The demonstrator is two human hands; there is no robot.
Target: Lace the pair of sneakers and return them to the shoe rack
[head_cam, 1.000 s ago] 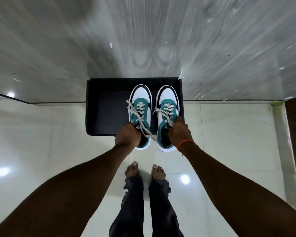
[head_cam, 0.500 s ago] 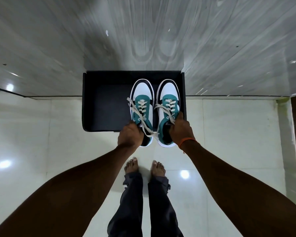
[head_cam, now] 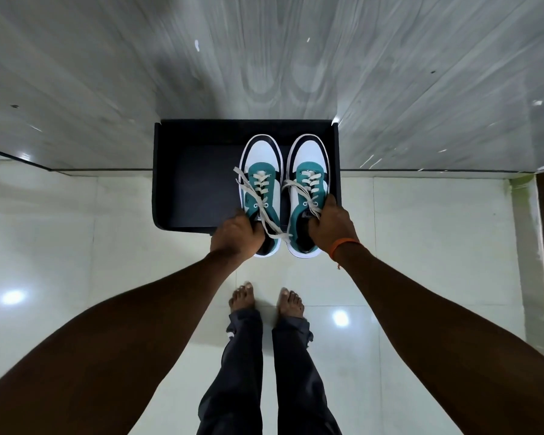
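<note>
Left sneaker (head_cam: 259, 186) gripped at the heel by left hand (head_cam: 234, 235), right sneaker (head_cam: 308, 189) by right hand (head_cam: 332, 226), toes set inside black shoe rack (head_cam: 182, 183) at frame centre

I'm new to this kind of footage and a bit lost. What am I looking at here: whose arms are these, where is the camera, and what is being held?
There is no machine here. The camera is worn on a person's head and looks forward and down, so you see their own two arms, their dark trousers and bare feet on a pale tiled floor.

Ahead, against a grey wood-grain wall, sits a black open shoe rack. The left hand grips the heel end of the left sneaker, and the right hand, with an orange band at the wrist, grips the right sneaker. Both shoes are white, teal and black, toes pointing into the right part of the rack, heels past its front edge. Whether they rest on it, I cannot tell.

The cream laces are threaded, but their ends hang loose.
</note>
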